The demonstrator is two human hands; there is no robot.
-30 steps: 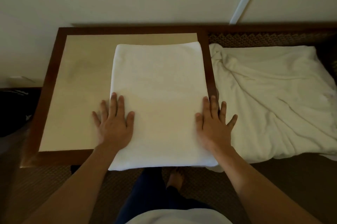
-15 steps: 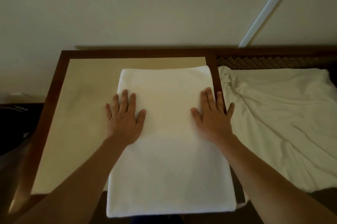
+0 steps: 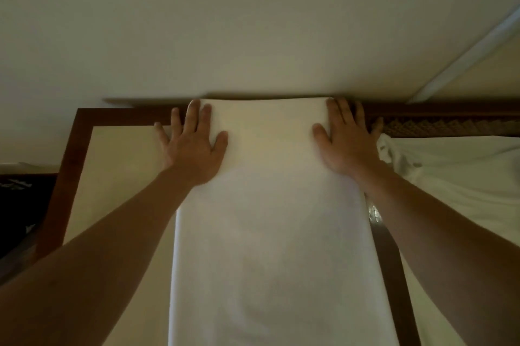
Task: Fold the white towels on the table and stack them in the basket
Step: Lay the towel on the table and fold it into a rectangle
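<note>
Head view, looking forward and down: we stand at a wooden table (image 3: 71, 165) with a dark brown frame and a pale inset top, pushed against a plain cream wall (image 3: 253, 22) that fills the upper half of the picture.

Largest of the task's things is a folded white towel (image 3: 270, 247), a long smooth rectangle lying on the table and running from six o'clock straight up to twelve o'clock, where its far edge reaches the table's back rail. It looks flat and even, with no wrinkles that we can see.

At three o'clock lies a second white towel, the rumpled towel (image 3: 455, 182), loose and creased, just beside the folded one and not yet folded.

Our left hand (image 3: 194, 146) rests at about eleven o'clock on the folded towel's far left corner, fingers straight and spread, palm down, gripping nothing. Our right hand (image 3: 344, 146) mirrors it at about one o'clock on the far right corner, also flat and spread, pressing and holding nothing.

We judge the task to be at an early stage: one towel is partly folded and being smoothed, and probably needs further folds before stacking. The rumpled towel is untouched. No basket shows in this view, so we cannot tell whether anything is stacked there.
</note>
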